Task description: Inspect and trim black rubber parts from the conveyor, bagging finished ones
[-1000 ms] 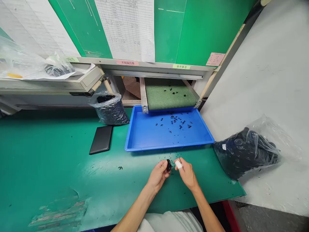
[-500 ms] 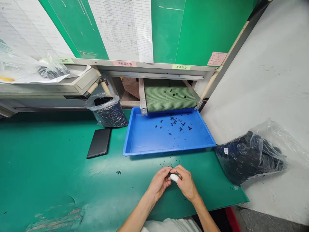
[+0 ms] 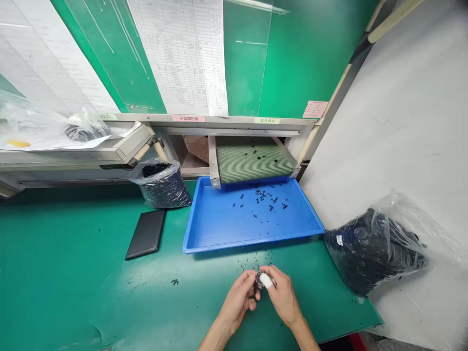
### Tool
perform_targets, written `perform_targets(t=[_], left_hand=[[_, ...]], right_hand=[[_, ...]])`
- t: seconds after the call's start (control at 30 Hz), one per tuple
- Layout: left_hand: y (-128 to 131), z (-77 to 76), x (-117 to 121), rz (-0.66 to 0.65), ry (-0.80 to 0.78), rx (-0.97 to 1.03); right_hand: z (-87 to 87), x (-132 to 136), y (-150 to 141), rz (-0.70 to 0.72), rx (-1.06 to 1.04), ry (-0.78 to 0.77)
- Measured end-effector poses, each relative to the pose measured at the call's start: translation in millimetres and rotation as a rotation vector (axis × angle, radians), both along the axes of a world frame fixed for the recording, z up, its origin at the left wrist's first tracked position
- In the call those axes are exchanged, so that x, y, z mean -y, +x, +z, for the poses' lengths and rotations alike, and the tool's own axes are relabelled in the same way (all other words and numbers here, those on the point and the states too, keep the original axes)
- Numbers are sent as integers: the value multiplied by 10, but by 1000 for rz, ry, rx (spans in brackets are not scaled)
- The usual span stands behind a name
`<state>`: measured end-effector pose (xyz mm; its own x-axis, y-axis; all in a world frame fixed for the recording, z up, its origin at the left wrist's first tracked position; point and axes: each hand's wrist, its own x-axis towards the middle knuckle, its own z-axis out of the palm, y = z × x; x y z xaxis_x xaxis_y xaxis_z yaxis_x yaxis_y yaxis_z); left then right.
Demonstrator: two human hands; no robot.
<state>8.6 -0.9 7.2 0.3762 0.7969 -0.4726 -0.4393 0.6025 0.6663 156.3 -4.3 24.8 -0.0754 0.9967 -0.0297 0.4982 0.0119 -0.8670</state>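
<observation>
From here I see the left hand (image 3: 239, 298) and right hand (image 3: 283, 297), fingers curled together, pinching a small dark ring (image 3: 260, 279) over the green bench mat (image 3: 91, 273); a blue tray (image 3: 189, 242) sits just beyond; the pink label (image 3: 188, 118) reads 不良履历表, the green label (image 3: 267, 120) 首件报告

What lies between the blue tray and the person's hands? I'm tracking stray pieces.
In the head view, small black pieces lie scattered on the green mat between the blue tray and the left hand and right hand.

Both forearms (image 3: 215, 339) are bare; the right hand (image 3: 283, 297) wears a white finger cot (image 3: 266, 281).
</observation>
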Motion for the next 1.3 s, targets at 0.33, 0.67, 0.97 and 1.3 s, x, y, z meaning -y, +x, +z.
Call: perform_targets(t=[0.33, 0.67, 0.97, 1.3], left_hand=[[-94, -73, 13, -208, 296, -378], [-109, 57, 30, -286, 248, -390], [-38, 37, 36, -190, 228, -407], [-32, -37, 27, -110, 158, -377]], right_hand=[[-28, 76, -22, 120, -15, -184], [-124, 97, -32, 60, -95, -144], [-162, 1, -23, -26, -111, -141], [-220, 25, 12, 1, -6, -135]])
